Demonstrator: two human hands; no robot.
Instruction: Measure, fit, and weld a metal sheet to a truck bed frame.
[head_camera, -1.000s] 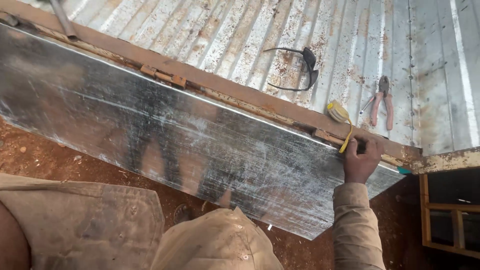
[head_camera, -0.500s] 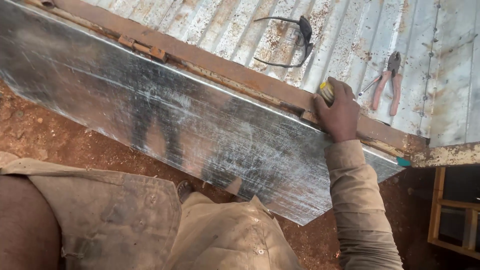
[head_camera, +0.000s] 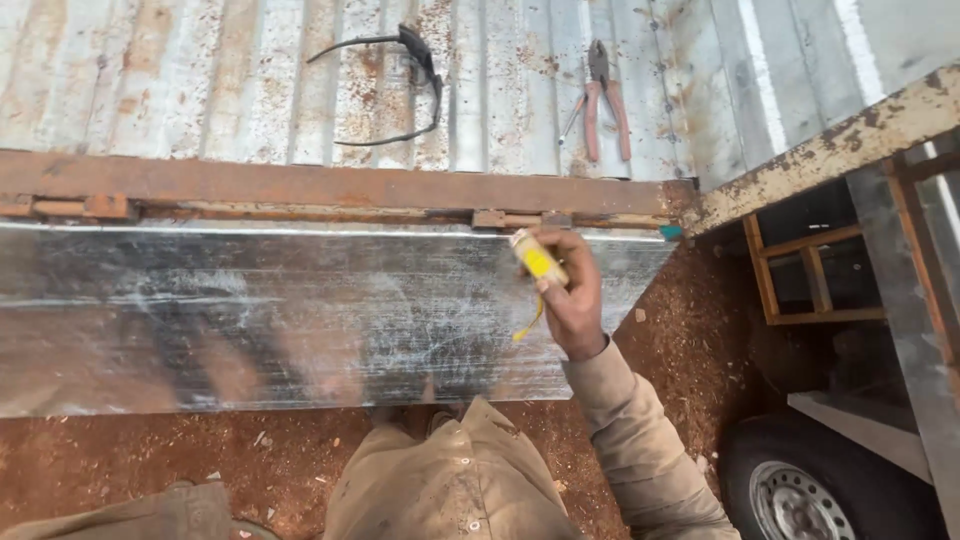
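Observation:
My right hand (head_camera: 573, 295) is closed around a small yellow and white tape measure (head_camera: 535, 258) with a yellow strap hanging below it. It is held in front of a shiny scratched metal sheet (head_camera: 250, 320) that hangs down from a rusty steel bar (head_camera: 300, 185). The hand sits just below the bar, near the sheet's right end. My left hand is out of sight; only a tan sleeve shows at the bottom left.
Pliers with reddish handles (head_camera: 603, 100) and dark safety glasses (head_camera: 400, 60) lie on the rusty corrugated roofing above the bar. A wooden frame (head_camera: 810, 280) and a vehicle wheel (head_camera: 800, 490) stand at the right. Red dirt ground lies below.
My view has swung so the bar now runs level. My right hand has dropped from the bar's top edge to in front of the sheet, still holding the tape measure.

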